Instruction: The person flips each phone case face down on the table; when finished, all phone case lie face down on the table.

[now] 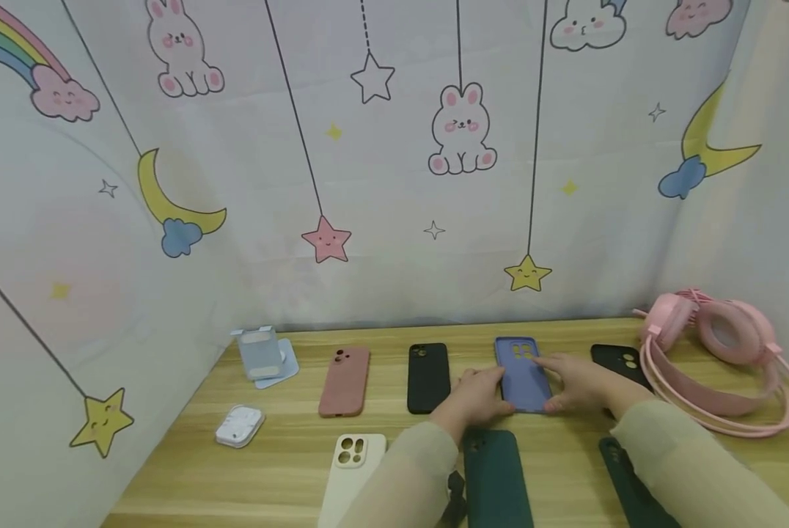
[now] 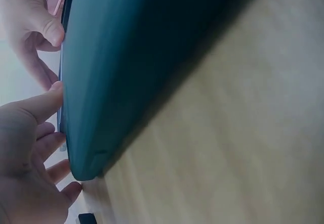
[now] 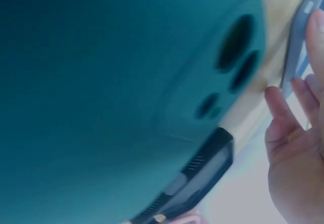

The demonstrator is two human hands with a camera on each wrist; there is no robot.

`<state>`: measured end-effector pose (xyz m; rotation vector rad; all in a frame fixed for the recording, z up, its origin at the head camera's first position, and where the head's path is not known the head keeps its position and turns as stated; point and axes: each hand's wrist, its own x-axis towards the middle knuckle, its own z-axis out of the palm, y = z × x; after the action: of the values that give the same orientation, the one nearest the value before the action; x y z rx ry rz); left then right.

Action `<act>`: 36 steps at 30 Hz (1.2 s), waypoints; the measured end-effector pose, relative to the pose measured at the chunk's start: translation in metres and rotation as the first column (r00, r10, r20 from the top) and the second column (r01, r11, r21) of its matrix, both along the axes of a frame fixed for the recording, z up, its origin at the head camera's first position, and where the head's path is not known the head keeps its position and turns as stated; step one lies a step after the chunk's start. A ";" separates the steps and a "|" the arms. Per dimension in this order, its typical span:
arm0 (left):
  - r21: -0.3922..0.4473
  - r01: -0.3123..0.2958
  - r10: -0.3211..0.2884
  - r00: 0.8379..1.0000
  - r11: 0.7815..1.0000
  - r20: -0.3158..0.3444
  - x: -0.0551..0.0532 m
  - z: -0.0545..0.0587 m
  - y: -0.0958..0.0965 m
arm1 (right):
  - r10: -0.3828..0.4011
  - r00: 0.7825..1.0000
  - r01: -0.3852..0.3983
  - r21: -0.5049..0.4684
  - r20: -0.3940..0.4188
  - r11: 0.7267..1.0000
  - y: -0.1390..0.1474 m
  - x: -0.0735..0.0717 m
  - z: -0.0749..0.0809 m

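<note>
A blue-purple phone case (image 1: 523,385) lies face-up near the back of the table, its camera cutouts at the far end. My left hand (image 1: 479,396) rests at its left edge, thumb near the front corner. On the other side my right hand (image 1: 575,383) touches the right edge with a straight index finger, its thumb by the near corner. The left wrist view shows the left hand (image 2: 25,153) with loosely bent fingers behind a large dark green case (image 2: 111,57). In the right wrist view the right hand's fingers (image 3: 286,113) are spread beside the blue-purple case (image 3: 296,42).
Black (image 1: 429,378) and pink (image 1: 345,381) cases lie to the left; a cream case (image 1: 351,473) and green cases (image 1: 498,477) (image 1: 632,480) lie in front. Another black case (image 1: 615,359) sits by pink headphones (image 1: 711,403). Earphones in a box (image 1: 239,426) and a blue stand (image 1: 262,359) are far left.
</note>
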<state>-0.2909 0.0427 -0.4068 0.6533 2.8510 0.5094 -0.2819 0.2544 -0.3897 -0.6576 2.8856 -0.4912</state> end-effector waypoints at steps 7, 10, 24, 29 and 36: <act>0.039 0.006 -0.007 1.000 0.999 0.016 -0.001 0.000 -0.001 | 0.009 0.999 -0.010 -0.030 -0.039 1.000 0.002 0.000 -0.001; 0.090 0.022 -0.024 0.999 0.996 0.025 -0.001 0.003 -0.003 | -0.005 1.000 0.003 -0.060 -0.023 0.998 0.002 0.000 0.000; 0.260 0.042 -0.060 0.996 0.965 0.064 -0.004 0.014 -0.001 | -0.058 0.990 0.075 -0.135 0.130 0.988 -0.005 -0.005 0.009; 0.299 0.038 -0.060 0.996 0.954 0.067 -0.004 0.013 -0.001 | -0.062 0.984 0.088 -0.150 0.170 0.985 -0.008 -0.004 0.012; 0.369 0.070 -0.101 0.993 0.927 0.065 -0.007 0.009 -0.001 | -0.051 0.983 0.079 -0.159 0.176 0.984 -0.008 -0.003 0.013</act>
<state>-0.2977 0.0415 -0.3975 0.7900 2.6544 1.0429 -0.2845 0.2465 -0.3766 -0.5158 2.7315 -0.7639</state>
